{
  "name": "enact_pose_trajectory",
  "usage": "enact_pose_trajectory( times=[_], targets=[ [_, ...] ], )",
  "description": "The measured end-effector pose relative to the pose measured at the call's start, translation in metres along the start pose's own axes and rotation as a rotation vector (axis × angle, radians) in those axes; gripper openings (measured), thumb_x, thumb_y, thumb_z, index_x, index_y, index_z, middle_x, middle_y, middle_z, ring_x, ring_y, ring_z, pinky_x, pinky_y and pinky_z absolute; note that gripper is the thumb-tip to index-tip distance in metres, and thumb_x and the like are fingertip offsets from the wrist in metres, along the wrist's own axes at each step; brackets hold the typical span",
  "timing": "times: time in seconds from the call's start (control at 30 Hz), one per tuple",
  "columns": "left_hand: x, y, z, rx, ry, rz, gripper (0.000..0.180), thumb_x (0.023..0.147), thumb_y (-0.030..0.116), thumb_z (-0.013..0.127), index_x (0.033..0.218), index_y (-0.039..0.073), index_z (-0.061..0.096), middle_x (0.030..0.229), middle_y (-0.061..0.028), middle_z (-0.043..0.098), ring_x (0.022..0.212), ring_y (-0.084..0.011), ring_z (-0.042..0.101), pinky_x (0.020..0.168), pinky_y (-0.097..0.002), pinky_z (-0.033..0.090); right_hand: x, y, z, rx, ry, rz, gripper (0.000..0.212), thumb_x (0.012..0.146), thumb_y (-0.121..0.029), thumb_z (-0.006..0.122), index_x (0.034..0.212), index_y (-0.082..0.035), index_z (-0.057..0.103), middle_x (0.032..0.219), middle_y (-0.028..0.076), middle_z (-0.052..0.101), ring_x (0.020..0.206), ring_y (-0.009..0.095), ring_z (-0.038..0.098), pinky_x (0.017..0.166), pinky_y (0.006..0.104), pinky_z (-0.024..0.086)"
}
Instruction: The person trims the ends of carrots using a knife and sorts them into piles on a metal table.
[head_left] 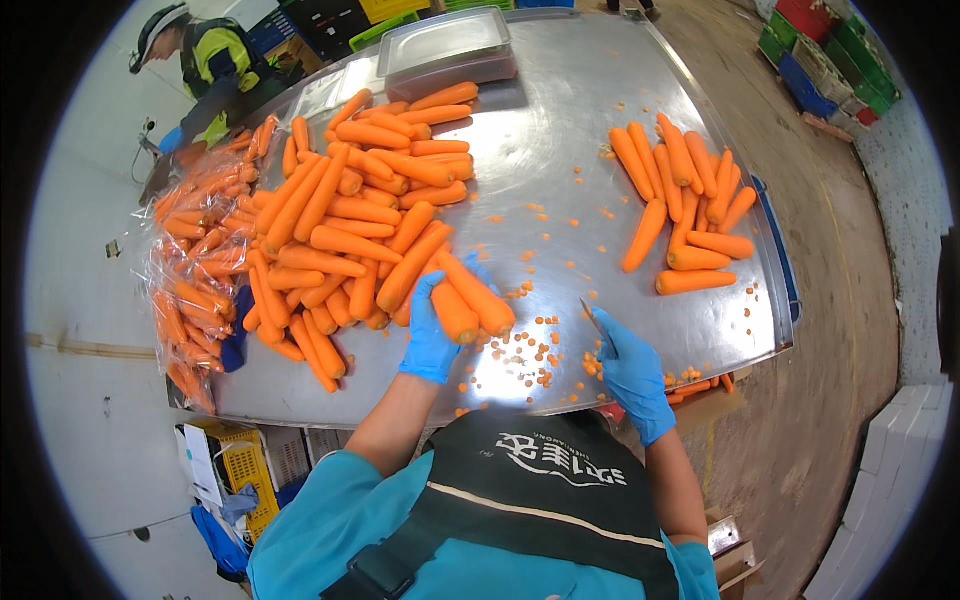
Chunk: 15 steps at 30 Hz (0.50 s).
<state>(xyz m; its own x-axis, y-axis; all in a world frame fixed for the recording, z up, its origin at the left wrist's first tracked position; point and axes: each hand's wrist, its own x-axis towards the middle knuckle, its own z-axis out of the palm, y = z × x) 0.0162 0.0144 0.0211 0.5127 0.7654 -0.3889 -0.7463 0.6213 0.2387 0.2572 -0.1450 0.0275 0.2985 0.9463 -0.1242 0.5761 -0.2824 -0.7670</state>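
Observation:
My left hand (pixel 428 335), in a blue glove, is closed around two thick carrots (pixel 478 297) at the near edge of a large carrot pile (pixel 345 215). Part of its fingers is hidden behind them. To the right, my gloved right hand (pixel 634 375) grips a small knife (pixel 590 312), its thin blade pointing up and left, apart from the carrots. The knife's handle is mostly covered by my fingers. Between and around both hands, many small round carrot end pieces (pixel 541 352) lie scattered on the metal table (pixel 560 90).
A smaller carrot group (pixel 690 200) lies at the table's right side. Clear bags of carrots (pixel 190 290) line the left edge. A lidded clear tub (pixel 445 55) stands at the back. Beyond the far left corner is another person (pixel 215 65). Below left stands a yellow crate (pixel 245 470).

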Motion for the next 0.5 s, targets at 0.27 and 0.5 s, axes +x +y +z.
enact_pose_trajectory(
  times=[0.27,0.5],
  targets=[
    [0.005,-0.004,-0.024,0.084,0.116,0.064,0.050,0.088,0.031,0.057,0.128,0.003,0.048,0.117,-0.0171,0.059,0.110,-0.0316,0.058,0.100,-0.0451,0.047,0.009,-0.048,0.022,-0.156,0.059,-0.435,0.076,0.077,-0.010,0.067,0.147,-0.022,0.042,0.091,0.008,0.060,0.070,0.029,0.064,0.063,0.0393,0.053],
    [-0.002,-0.034,-0.004,0.088,0.279,-0.129,0.041,0.092,0.033,0.057,0.122,0.005,0.053,0.118,-0.0148,0.062,0.109,-0.0292,0.061,0.097,-0.0408,0.050,0.039,-0.079,0.026,-0.009,-0.193,-0.447,0.063,0.086,-0.022,0.068,0.144,-0.020,0.046,0.107,0.011,0.065,0.083,0.028,0.068,0.072,0.0353,0.054]
  ],
)
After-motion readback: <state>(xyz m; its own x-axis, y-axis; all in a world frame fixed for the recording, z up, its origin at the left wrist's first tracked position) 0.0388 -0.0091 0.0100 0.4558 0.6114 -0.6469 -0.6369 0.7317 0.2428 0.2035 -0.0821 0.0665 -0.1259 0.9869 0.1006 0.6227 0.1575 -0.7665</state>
